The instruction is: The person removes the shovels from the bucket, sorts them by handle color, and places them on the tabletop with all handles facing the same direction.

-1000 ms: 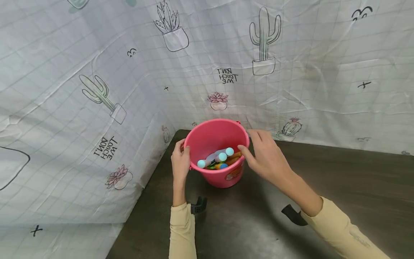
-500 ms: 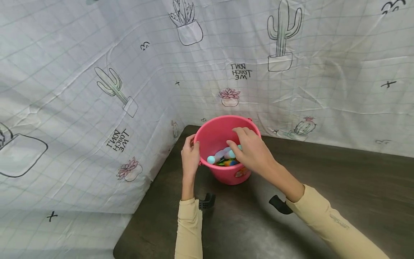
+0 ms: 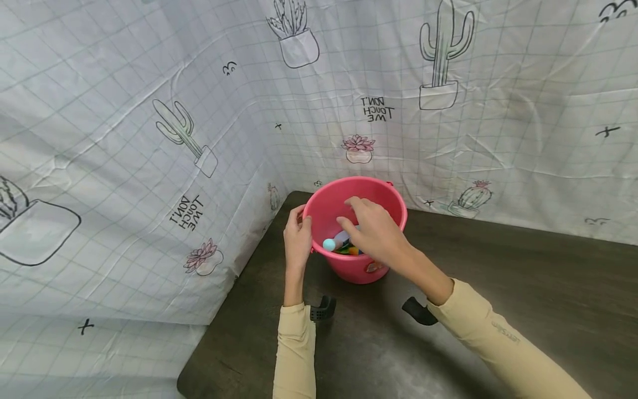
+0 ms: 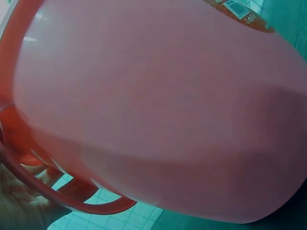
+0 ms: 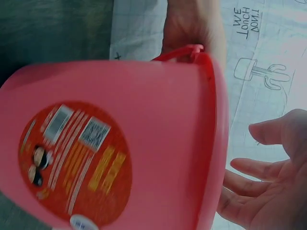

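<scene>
A pink plastic bucket [image 3: 351, 270] stands on the dark table, its mouth tilted toward the head camera. The left hand [image 3: 297, 239] grips its left rim, thumb on the near side. In the left wrist view the bucket's wall fills most of the picture, and fingers of the left hand [image 4: 21, 199] show behind the curved handle [image 4: 98, 208]. Over the bucket's mouth, the right hand [image 3: 377, 231] is spread and holds nothing. Inside lie a rod with a light-blue round end [image 3: 329, 244] and other colourful things, partly hidden by the right hand.
A white sheet [image 3: 319, 100] with cactus drawings hangs behind and to the left of the table [image 3: 379, 343]. An orange label [image 5: 76, 163] is on the bucket's side in the right wrist view. Black straps [image 3: 324, 308] sit at both wrists.
My right hand has left the bucket's right rim and moved left over its mouth, covering some contents. My left hand keeps its grip. The head view has shifted slightly.
</scene>
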### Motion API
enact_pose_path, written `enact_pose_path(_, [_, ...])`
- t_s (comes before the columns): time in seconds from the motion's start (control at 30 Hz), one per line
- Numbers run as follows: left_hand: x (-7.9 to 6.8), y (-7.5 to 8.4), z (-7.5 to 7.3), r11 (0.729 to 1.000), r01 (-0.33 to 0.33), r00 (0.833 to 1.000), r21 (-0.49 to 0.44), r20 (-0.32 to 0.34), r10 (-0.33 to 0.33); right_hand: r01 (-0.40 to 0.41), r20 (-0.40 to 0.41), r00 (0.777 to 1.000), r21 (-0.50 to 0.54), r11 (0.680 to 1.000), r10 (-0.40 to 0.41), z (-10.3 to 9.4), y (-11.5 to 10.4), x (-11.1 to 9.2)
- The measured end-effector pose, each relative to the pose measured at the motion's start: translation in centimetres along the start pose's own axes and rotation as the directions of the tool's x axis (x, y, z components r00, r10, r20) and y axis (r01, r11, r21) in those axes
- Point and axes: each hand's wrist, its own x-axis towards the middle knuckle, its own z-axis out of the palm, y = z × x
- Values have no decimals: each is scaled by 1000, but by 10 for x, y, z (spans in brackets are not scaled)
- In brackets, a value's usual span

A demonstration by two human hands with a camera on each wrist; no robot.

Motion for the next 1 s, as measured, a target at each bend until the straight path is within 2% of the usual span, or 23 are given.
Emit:
enact_pose_path(0.2, [2,0,0,1000,-28,1000,13,6,28,-31,38,999,23,999,30,10,-9,6])
enact_pose_path(0.57, [2,-1,0,999,-39,999,-4,-3,39,-85,80,993,25,996,83,28,-12,9])
enact_pose_path(1.0, [0,-3,0,1000,-15,1000,-25,-7,15,-113,128,986,10,994,111,39,-10,12])
